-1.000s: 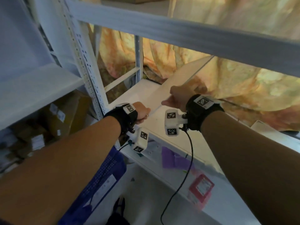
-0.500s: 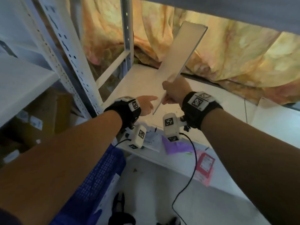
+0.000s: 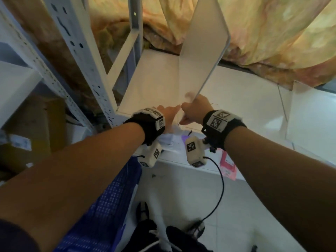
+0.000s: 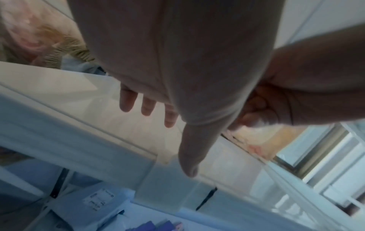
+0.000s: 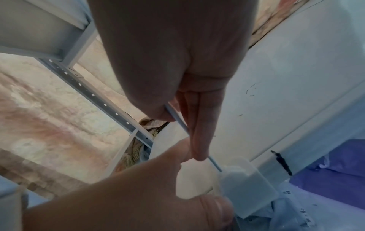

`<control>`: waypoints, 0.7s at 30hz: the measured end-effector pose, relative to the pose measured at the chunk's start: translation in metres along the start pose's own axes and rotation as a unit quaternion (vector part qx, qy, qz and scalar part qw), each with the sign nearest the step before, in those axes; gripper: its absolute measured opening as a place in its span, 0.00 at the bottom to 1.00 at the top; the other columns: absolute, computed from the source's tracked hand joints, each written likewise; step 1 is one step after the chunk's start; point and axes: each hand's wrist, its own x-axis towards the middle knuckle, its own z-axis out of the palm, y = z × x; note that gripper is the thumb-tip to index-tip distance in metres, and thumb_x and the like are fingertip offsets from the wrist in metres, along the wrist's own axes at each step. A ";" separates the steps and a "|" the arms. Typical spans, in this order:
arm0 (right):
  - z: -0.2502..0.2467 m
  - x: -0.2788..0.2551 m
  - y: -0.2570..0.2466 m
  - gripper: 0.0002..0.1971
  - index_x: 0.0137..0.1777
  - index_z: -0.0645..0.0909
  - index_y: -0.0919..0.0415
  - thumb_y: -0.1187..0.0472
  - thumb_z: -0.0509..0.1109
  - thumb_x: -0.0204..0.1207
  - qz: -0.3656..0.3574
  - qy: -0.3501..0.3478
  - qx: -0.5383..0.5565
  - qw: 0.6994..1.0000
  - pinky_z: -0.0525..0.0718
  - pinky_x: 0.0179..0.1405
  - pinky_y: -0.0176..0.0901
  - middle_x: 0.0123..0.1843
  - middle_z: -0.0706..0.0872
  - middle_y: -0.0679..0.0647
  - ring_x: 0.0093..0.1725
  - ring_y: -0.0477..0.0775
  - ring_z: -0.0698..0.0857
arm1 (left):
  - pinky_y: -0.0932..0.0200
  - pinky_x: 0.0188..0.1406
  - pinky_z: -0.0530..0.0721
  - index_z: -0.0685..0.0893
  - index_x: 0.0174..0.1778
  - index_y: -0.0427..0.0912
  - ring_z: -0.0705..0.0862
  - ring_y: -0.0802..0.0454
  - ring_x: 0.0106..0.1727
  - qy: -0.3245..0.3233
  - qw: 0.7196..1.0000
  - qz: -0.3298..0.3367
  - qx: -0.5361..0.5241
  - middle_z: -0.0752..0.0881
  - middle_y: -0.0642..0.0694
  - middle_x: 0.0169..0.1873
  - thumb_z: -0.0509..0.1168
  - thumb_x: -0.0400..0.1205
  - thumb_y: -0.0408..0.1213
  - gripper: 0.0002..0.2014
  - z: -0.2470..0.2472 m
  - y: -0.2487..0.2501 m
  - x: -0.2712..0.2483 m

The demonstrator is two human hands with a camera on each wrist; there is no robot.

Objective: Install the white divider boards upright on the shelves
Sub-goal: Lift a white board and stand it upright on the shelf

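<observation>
A white divider board (image 3: 203, 51) stands tilted over the white shelf (image 3: 245, 99), its near end low at the shelf's front and its far end raised to the upper right. My right hand (image 3: 195, 110) pinches the board's near edge; in the right wrist view the thumb and fingers (image 5: 197, 125) clamp the thin edge (image 5: 215, 165). My left hand (image 3: 168, 113) is just left of it, fingers straight, one fingertip touching the board's near end. In the left wrist view the left hand (image 4: 169, 125) hovers spread over the shelf surface.
Another white divider (image 3: 309, 110) stands upright on the shelf at the right. A perforated steel post (image 3: 80, 57) rises at the left, with orange cloth (image 3: 272, 33) behind the shelf. A blue crate (image 3: 112, 197) and pink packets (image 3: 227, 160) lie below.
The board has swung from nearly flat to steeply raised and come nearer. My left hand let go of its end, opened, and now touches it with straight fingers.
</observation>
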 end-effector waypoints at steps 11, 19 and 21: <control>0.005 0.008 0.006 0.17 0.62 0.78 0.70 0.63 0.59 0.77 0.011 0.055 -0.032 0.998 0.90 0.27 0.40 0.24 0.89 0.58 0.23 0.50 0.90 | 0.35 0.69 0.67 0.59 0.77 0.52 0.66 0.38 0.77 0.014 0.998 -0.010 -0.060 0.71 0.49 0.75 0.68 0.71 0.55 0.40 0.026 -0.002 0.016; 0.011 0.007 -0.003 0.13 0.54 0.81 0.69 0.61 0.59 0.79 0.009 0.045 -0.082 0.996 0.89 0.28 0.39 0.34 0.90 0.58 0.24 0.50 0.89 | 0.39 0.66 0.68 0.72 0.63 0.51 0.69 0.41 0.72 0.064 0.993 -0.004 -0.099 0.77 0.50 0.67 0.66 0.72 0.50 0.23 0.029 0.000 0.020; 0.012 0.006 -0.005 0.11 0.54 0.80 0.67 0.61 0.59 0.80 0.003 0.043 -0.089 0.995 0.86 0.24 0.36 0.38 0.90 0.59 0.25 0.50 0.89 | 0.40 0.64 0.69 0.74 0.56 0.54 0.71 0.42 0.69 0.057 0.993 -0.002 -0.105 0.79 0.51 0.63 0.64 0.70 0.49 0.19 0.029 0.000 0.023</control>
